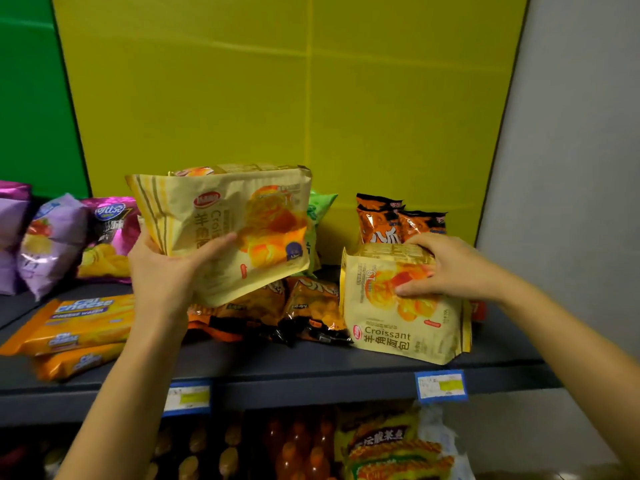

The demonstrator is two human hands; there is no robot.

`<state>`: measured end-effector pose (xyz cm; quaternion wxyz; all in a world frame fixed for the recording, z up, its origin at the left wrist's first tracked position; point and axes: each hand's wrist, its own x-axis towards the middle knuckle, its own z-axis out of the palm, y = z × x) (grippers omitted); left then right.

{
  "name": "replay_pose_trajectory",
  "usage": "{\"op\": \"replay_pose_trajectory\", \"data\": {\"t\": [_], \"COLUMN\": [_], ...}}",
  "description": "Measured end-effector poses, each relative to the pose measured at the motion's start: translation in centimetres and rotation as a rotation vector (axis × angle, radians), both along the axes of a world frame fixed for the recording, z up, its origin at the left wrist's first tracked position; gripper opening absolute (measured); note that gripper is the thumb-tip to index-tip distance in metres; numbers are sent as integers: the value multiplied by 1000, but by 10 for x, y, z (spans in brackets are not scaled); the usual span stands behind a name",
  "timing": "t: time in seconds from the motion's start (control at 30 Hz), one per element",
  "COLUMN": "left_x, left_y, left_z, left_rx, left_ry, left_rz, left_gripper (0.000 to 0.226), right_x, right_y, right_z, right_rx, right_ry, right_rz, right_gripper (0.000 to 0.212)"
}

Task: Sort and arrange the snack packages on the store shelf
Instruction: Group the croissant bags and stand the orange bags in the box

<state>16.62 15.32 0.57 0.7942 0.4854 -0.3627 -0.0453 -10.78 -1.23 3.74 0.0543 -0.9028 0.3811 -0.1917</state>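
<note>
My left hand (166, 271) grips a tan croissant bag (239, 230) by its lower left corner, thumb across the front, and holds it tilted above the shelf. A second bag of the same kind shows just behind its top edge. My right hand (446, 268) holds the top of another croissant bag (401, 320), thumb on its front, fingers over the upper edge. That bag stands on the grey shelf (311, 365) at the right, leaning forward. Orange snack packs (277, 313) lie flat under the lifted bag.
Orange cheese wafer packs (76, 323) lie at the front left. Purple and pink chip bags (69, 237) stand at the back left, a green bag (320, 216) behind the lifted one, orange-black packs (391, 220) at the back right. A grey wall (571, 168) bounds the right; more goods fill the shelf below.
</note>
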Motion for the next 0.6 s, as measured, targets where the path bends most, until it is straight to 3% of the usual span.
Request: {"op": "replay_pose_trajectory", "data": {"t": [0.2, 0.33, 0.4, 0.5, 0.6], "left_x": [-1, -2, -2, 1, 8], "left_y": [22, 34, 40, 49, 58], "left_z": [-9, -15, -17, -21, -25], "left_rx": [28, 25, 30, 40, 49], "left_ry": [35, 71, 77, 83, 96], "left_rz": [84, 106, 108, 141, 160], "left_gripper": [77, 61, 49, 49, 56], "right_x": [3, 0, 1, 14, 39], "right_y": [-4, 0, 5, 32, 69], "right_z": [-4, -7, -12, -22, -35], "right_rx": [-172, -440, -594, -716, -472], "right_ry": [113, 75, -55, -319, -311], "right_rz": [4, 14, 52, 174, 188], "right_gripper": [93, 105, 83, 35, 23]}}
